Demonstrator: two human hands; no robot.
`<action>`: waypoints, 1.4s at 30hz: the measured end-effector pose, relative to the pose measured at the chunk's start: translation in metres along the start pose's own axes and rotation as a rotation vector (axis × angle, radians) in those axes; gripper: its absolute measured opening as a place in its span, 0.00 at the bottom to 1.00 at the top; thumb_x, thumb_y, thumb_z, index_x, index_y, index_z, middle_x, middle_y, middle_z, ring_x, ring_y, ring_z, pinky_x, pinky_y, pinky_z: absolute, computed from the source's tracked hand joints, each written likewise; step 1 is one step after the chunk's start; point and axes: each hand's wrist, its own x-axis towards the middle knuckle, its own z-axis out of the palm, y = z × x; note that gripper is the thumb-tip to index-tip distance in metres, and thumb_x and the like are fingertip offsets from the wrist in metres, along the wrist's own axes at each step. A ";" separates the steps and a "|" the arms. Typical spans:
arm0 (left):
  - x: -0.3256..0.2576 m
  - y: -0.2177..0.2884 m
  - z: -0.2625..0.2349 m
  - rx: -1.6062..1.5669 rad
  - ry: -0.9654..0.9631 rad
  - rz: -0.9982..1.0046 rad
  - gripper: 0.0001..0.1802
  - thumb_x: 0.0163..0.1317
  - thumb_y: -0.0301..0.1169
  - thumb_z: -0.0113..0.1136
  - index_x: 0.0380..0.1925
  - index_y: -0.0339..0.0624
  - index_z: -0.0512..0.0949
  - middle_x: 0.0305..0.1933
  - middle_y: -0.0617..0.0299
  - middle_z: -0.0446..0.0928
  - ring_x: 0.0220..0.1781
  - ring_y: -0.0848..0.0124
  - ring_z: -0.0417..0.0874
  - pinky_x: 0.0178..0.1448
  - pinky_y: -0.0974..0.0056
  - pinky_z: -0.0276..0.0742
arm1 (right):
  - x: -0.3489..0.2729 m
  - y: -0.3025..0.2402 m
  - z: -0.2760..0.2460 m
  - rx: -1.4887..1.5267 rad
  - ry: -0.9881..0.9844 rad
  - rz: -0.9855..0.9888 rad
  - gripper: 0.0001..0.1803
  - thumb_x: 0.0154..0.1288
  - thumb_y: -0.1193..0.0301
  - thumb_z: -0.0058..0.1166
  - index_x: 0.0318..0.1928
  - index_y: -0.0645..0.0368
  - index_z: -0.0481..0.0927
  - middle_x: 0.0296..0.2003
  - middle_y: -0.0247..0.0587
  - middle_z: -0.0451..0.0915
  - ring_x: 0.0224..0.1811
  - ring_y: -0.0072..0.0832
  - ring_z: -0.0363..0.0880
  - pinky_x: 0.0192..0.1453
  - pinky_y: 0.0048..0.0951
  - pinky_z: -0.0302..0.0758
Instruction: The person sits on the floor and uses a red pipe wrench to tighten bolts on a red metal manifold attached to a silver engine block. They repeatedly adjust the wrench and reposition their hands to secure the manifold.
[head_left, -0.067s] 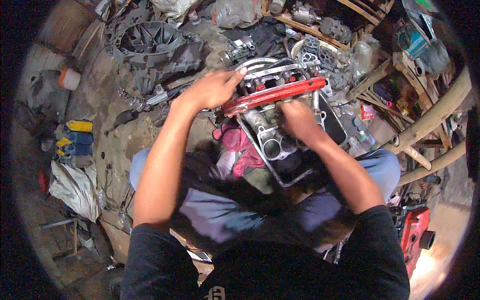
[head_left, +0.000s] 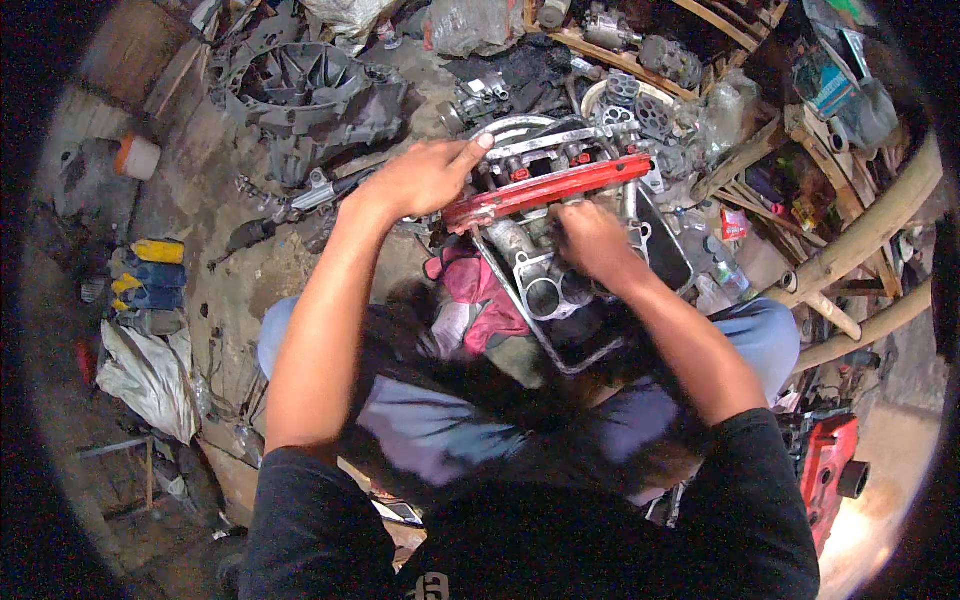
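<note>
Head view: what lies closest to the body?
— Bent knees in blue trousers (head_left: 768, 335), and between them, past the lap, a crumpled pink cloth (head_left: 485, 290).
— And the metal engine part?
— The metal engine part (head_left: 515, 240) lies just in front of the lap, beside the cloth, with a dark, metal-rimmed tray (head_left: 668, 245) around its near side. A red bar (head_left: 575, 188) runs across it, the right end farther off than the left.
— How are the hands?
— The right hand (head_left: 590, 238) is curled just on the near side of the red bar; whether its fingers close round anything, I cannot tell. The left hand (head_left: 425, 178) rests at the part's left end, thumb along a silver edge (most of the fingers are hidden, so I cannot tell whether it grips).
— Farther out?
— A clear bottle (head_left: 728, 262) and a wooden pole (head_left: 868, 240) to the right; to the left, a white sack (head_left: 150, 370) and yellow and blue containers (head_left: 155, 272). Beyond the left hand sits a large grey casting (head_left: 355, 125).
</note>
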 end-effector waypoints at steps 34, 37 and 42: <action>0.004 -0.069 0.003 0.113 -0.173 0.077 0.32 0.70 0.46 0.59 0.71 0.49 0.69 0.68 0.43 0.74 0.69 0.46 0.75 0.72 0.51 0.70 | 0.029 -0.041 -0.084 0.140 0.095 -0.116 0.12 0.59 0.77 0.64 0.44 0.65 0.80 0.39 0.55 0.84 0.45 0.53 0.82 0.53 0.46 0.78; 0.007 -0.064 0.002 0.135 -0.197 0.103 0.39 0.65 0.47 0.66 0.72 0.46 0.65 0.68 0.42 0.73 0.70 0.47 0.75 0.72 0.51 0.70 | 0.040 -0.057 -0.071 0.334 0.332 -0.127 0.08 0.64 0.72 0.60 0.40 0.63 0.82 0.36 0.57 0.84 0.42 0.57 0.83 0.49 0.53 0.77; 0.010 -0.086 0.007 0.100 -0.200 0.203 0.51 0.57 0.50 0.73 0.74 0.40 0.60 0.71 0.39 0.70 0.72 0.47 0.72 0.75 0.52 0.67 | 0.073 -0.068 -0.026 0.210 0.381 -0.180 0.09 0.61 0.72 0.62 0.41 0.64 0.83 0.34 0.54 0.83 0.41 0.52 0.82 0.49 0.50 0.78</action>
